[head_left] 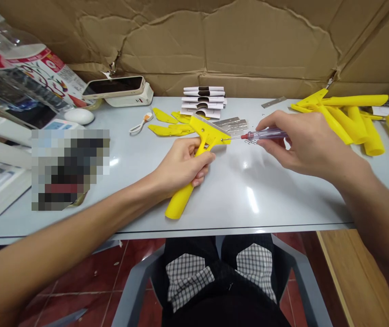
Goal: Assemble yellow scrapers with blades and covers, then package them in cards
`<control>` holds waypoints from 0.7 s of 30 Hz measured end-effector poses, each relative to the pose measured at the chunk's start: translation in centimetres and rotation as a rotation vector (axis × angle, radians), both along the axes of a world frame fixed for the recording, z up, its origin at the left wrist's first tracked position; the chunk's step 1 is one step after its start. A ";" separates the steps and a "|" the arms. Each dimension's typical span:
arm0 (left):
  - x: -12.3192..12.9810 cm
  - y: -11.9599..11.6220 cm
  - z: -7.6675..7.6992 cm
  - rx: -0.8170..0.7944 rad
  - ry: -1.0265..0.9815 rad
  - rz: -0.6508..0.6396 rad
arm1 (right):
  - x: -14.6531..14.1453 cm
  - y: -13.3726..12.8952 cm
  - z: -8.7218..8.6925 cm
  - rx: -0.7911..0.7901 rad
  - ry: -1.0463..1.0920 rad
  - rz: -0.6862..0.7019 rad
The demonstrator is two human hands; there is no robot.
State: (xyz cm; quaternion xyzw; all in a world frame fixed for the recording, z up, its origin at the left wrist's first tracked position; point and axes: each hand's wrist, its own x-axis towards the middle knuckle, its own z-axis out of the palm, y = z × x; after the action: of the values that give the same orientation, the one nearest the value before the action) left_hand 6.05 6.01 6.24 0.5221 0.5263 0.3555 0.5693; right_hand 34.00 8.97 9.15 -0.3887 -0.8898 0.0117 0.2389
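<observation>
My left hand (190,164) is wrapped around the neck of a yellow scraper (180,200), whose wide head points away from me and has a metal blade along its far edge. In my right hand (303,141) is a screwdriver (269,133) with a clear purplish handle and a red collar. Its shaft reaches left, and the tip touches a screw at the right end of the scraper head. Several small screws (250,142) lie just below the screwdriver. Behind the scraper are metal blades (231,124) and flat yellow plastic pieces (167,130).
Stacked paper-wrapped packs (203,102) stand against the cardboard (160,45). Yellow scraper handles (357,122) are piled at the right, near a single blade (273,102). On the left are a phone (115,86), a white mouse (79,116), a short cable (141,123) and a large bottle (37,63).
</observation>
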 end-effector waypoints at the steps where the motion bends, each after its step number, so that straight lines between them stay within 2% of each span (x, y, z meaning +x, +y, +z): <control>1: 0.0 0.0 -0.1 0.000 0.005 -0.002 | 0.0 0.0 0.0 0.015 -0.002 -0.004; 10: 0.0 0.0 -0.4 -0.024 0.020 0.003 | -0.4 -0.1 -0.6 0.041 -0.078 -0.051; 15: -0.1 0.1 -0.3 -0.006 0.020 -0.020 | -0.2 0.1 0.1 -0.015 -0.106 -0.012; 21: -0.3 0.2 -0.3 -0.004 0.008 -0.049 | -0.5 -0.1 -0.1 -0.160 -0.316 0.042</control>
State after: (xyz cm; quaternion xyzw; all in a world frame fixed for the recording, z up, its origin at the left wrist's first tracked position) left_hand 5.76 6.24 5.96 0.5351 0.5164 0.3380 0.5768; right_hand 33.51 8.91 9.00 -0.3849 -0.9203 0.0261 0.0643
